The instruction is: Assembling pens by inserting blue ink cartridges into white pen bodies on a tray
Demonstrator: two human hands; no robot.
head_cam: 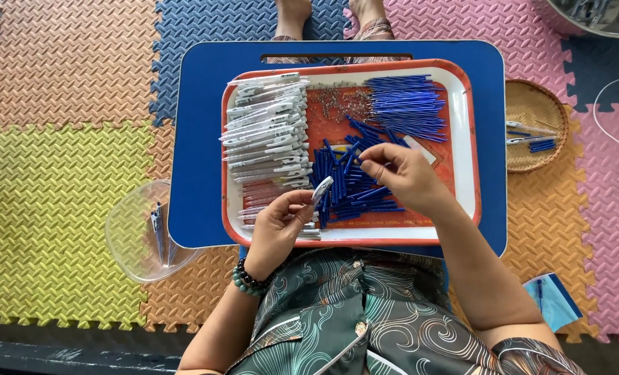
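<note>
My left hand [282, 223] holds a white pen barrel [321, 189] over the near side of an orange-rimmed tray [468, 139]. My right hand [401, 173] hovers above a heap of dark blue pen parts [348, 187], thumb and forefinger pinched on something small that I cannot make out. White pen barrels [266, 128] lie stacked on the tray's left. Blue refills [407, 104] are bundled at the tray's far right, with tiny metal springs [337, 101] beside them. The tray rests on a blue lap table [198, 139].
A clear plastic bowl [132, 232] with finished pens sits left on the foam mats. A woven basket [535, 132] holding a few pens is at right. A metal basin [598, 17] is at the top right. Someone's feet [330, 17] show beyond the table.
</note>
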